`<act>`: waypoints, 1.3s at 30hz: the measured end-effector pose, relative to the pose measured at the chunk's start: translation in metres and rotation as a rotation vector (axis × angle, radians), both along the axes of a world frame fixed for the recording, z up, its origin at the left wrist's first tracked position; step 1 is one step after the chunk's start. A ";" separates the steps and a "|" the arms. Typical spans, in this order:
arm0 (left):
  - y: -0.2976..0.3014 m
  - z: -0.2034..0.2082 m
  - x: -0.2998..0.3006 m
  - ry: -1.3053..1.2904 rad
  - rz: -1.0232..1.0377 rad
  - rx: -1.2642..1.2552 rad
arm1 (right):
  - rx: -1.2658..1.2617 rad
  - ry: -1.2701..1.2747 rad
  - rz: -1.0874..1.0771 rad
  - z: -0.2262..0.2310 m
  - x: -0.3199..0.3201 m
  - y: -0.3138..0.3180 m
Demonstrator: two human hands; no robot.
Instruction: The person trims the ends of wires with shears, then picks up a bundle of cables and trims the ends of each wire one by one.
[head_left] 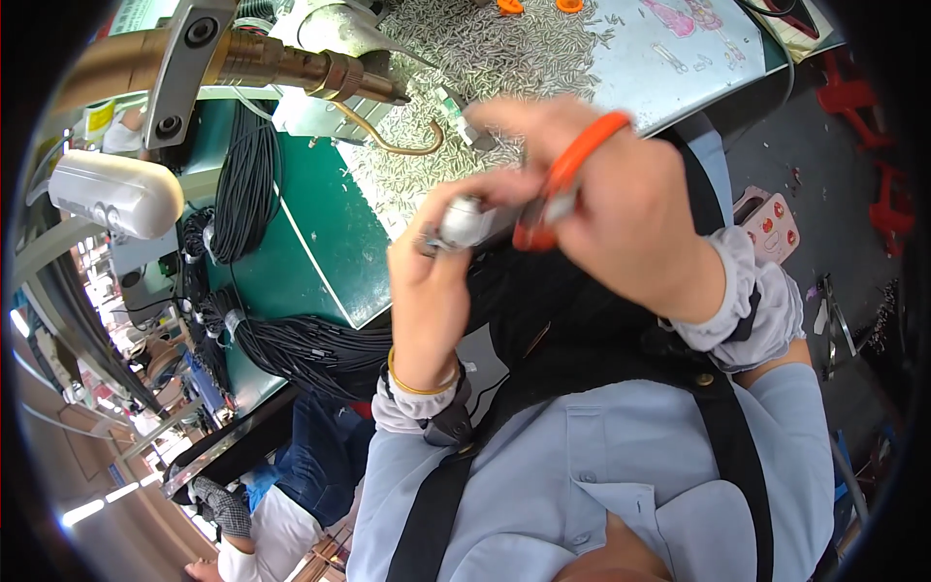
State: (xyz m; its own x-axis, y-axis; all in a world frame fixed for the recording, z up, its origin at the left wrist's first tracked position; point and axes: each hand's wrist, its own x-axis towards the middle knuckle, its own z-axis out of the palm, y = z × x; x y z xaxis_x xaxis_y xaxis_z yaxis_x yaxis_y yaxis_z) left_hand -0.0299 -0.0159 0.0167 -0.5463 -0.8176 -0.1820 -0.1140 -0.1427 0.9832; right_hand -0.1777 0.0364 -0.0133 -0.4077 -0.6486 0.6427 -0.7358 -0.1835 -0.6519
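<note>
My right hand (pixel 635 209) is closed around orange-handled scissors (pixel 584 147), with a finger blurred by motion. Close beside it, my left hand (pixel 432 276) pinches a small rounded white-and-grey part (pixel 464 221). A dark stretch, perhaps the blades, lies between the two hands; its details are smeared. Just beyond my fingers, a heap of small silvery metal pieces (pixel 524 63) covers the table. On that heap rests a small grey block with a green-and-white top (pixel 454 105).
A brass-coloured torch-like nozzle (pixel 339 76) on a metal bracket reaches in from the upper left, above a curved copper tube (pixel 393 147). Bundles of black cable (pixel 301 339) lie on the green table mat (pixel 310 242). Another person (pixel 281 529) sits at lower left. Red stools (pixel 853 102) stand right.
</note>
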 end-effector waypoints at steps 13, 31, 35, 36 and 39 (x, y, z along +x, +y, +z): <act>0.016 -0.027 0.011 -0.011 -0.041 -0.674 | 0.647 -1.065 0.596 0.008 0.005 0.024; 0.013 -0.014 0.034 0.234 -0.152 0.619 | -0.023 0.434 0.275 -0.007 0.010 0.033; 0.034 -0.017 0.019 -0.024 0.036 -0.436 | 0.109 0.179 0.326 -0.012 0.017 0.036; 0.034 -0.016 0.016 -0.026 0.064 -0.359 | 0.110 0.183 0.322 -0.013 0.018 0.036; 0.031 -0.013 0.011 -0.020 0.120 -0.215 | 0.256 -0.612 0.501 -0.010 0.020 0.033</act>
State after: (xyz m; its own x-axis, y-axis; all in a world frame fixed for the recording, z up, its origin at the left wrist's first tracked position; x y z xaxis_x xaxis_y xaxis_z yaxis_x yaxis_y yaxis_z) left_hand -0.0190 0.0147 0.0038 -0.4409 -0.8975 -0.0071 -0.1288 0.0554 0.9901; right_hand -0.1579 0.0691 -0.0235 -0.2613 -0.9423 0.2094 -0.1079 -0.1871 -0.9764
